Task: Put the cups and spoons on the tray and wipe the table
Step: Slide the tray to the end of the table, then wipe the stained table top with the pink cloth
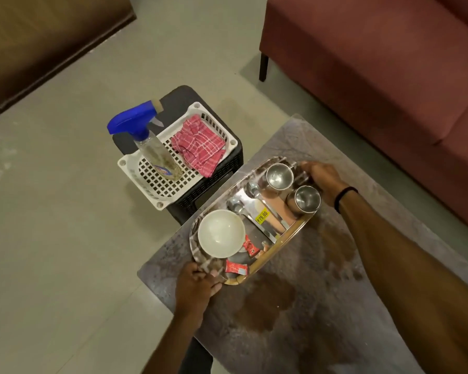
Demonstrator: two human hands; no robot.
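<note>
Head view: the tray (277, 251) sits over the table (322, 298). The left hand (195, 284) grips the tray's near end and the right hand (323, 182) grips its far end. On the tray, two cups (279, 176) stand at the far end, two spoons (235, 205) lie mid-tray, and a bowl (221, 233) sits at the near end. Left of the tray, a basket (125, 163) holds a cloth (197, 145).

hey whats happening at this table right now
A person grips the steel tray at both ends, left hand near, right hand far. Two steel cups, two spoons, a white bowl and red sachets are on it. The table shows brown spill marks, not yet wiped; the pink cloth and spray bottle sit in the basket.
</note>
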